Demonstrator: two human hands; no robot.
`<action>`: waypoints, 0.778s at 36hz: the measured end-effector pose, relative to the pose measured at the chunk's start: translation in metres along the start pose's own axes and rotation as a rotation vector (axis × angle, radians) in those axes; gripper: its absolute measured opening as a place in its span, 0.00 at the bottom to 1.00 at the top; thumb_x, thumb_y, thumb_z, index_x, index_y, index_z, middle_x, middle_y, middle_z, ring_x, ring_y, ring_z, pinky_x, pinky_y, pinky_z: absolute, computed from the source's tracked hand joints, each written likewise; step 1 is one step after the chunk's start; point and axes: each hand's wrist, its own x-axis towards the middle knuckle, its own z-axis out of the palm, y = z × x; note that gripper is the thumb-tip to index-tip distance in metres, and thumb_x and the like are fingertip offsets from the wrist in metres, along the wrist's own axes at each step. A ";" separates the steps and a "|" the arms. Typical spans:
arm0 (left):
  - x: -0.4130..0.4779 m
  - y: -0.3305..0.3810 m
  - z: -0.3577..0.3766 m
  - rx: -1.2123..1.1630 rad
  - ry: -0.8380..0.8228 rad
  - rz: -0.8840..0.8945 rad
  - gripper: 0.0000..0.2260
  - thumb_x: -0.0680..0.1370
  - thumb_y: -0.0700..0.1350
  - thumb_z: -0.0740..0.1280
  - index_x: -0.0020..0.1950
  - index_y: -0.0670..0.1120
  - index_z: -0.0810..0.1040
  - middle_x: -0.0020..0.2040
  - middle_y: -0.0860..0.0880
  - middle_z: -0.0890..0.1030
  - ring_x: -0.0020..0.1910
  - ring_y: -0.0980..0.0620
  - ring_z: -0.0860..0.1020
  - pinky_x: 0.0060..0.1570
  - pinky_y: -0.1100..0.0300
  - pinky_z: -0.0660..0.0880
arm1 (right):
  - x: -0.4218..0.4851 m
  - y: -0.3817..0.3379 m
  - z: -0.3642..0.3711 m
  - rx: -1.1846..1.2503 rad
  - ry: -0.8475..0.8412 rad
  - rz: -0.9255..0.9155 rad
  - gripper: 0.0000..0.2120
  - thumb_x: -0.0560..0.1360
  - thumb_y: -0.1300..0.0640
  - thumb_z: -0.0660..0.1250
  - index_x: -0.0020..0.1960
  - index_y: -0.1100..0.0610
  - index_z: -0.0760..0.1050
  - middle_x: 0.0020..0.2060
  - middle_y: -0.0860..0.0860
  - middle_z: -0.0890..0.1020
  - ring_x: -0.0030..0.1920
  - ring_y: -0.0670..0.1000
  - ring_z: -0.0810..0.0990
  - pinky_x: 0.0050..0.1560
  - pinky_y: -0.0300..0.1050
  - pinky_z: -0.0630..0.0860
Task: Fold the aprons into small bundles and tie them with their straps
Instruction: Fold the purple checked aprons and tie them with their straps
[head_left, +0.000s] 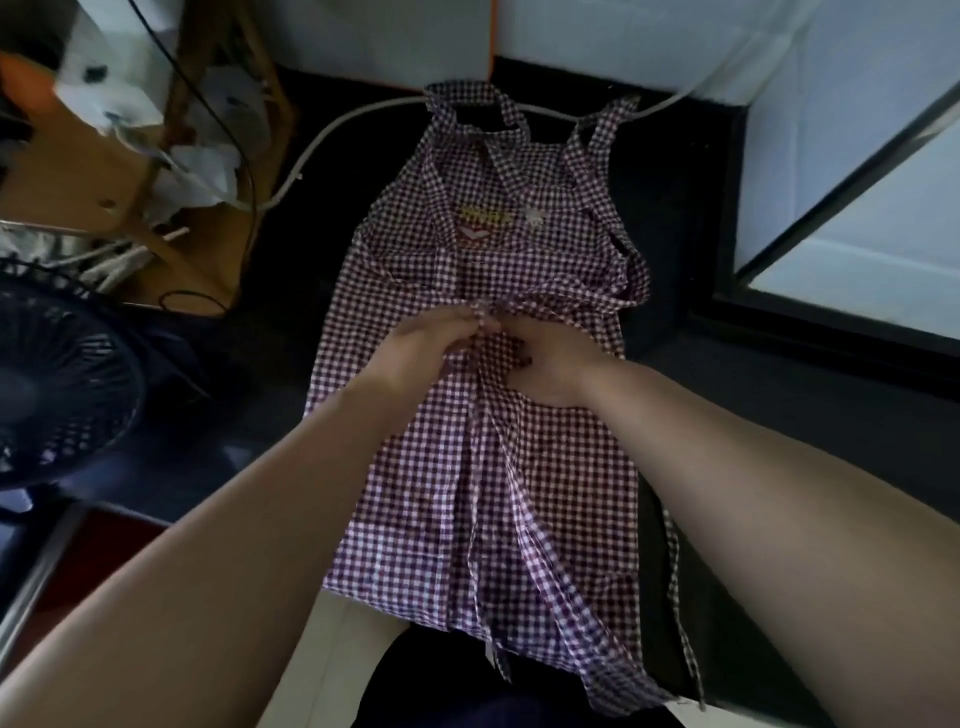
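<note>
Apron (519, 467) lies spread on bench (670, 218). At apron's middle, left hand (421, 353) grip pinches strap (561, 301); right hand (550, 369) grip clamped on apron cloth, just beside.

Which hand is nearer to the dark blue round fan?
Left. The left hand grips the purple-and-white checked cloth apron on the side toward the dark blue round fan; the right hand is beside it, farther from the fan.

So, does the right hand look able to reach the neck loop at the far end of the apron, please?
Probably yes. Only flat apron lies between the right hand and the neck loop, nothing on top; but it grips fabric at the waist now and would have to let go.
</note>
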 end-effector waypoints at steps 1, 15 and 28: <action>0.000 0.003 0.002 0.041 -0.013 0.017 0.13 0.79 0.40 0.63 0.41 0.53 0.84 0.49 0.54 0.83 0.52 0.54 0.79 0.56 0.59 0.72 | 0.000 -0.001 -0.001 0.057 -0.015 -0.011 0.34 0.77 0.49 0.66 0.77 0.48 0.53 0.74 0.48 0.64 0.72 0.50 0.64 0.73 0.39 0.56; 0.023 -0.005 -0.002 0.941 -0.093 0.212 0.14 0.81 0.42 0.58 0.64 0.48 0.77 0.57 0.42 0.80 0.51 0.44 0.79 0.52 0.50 0.77 | 0.004 0.006 0.002 0.118 0.070 -0.163 0.36 0.77 0.63 0.65 0.77 0.45 0.52 0.73 0.49 0.66 0.69 0.48 0.67 0.67 0.36 0.63; 0.028 -0.017 -0.001 0.761 0.209 0.260 0.14 0.76 0.42 0.68 0.61 0.45 0.70 0.57 0.47 0.73 0.49 0.49 0.75 0.44 0.57 0.69 | 0.013 -0.002 -0.010 0.357 0.501 0.226 0.31 0.78 0.61 0.58 0.78 0.51 0.50 0.65 0.51 0.73 0.61 0.54 0.75 0.62 0.46 0.71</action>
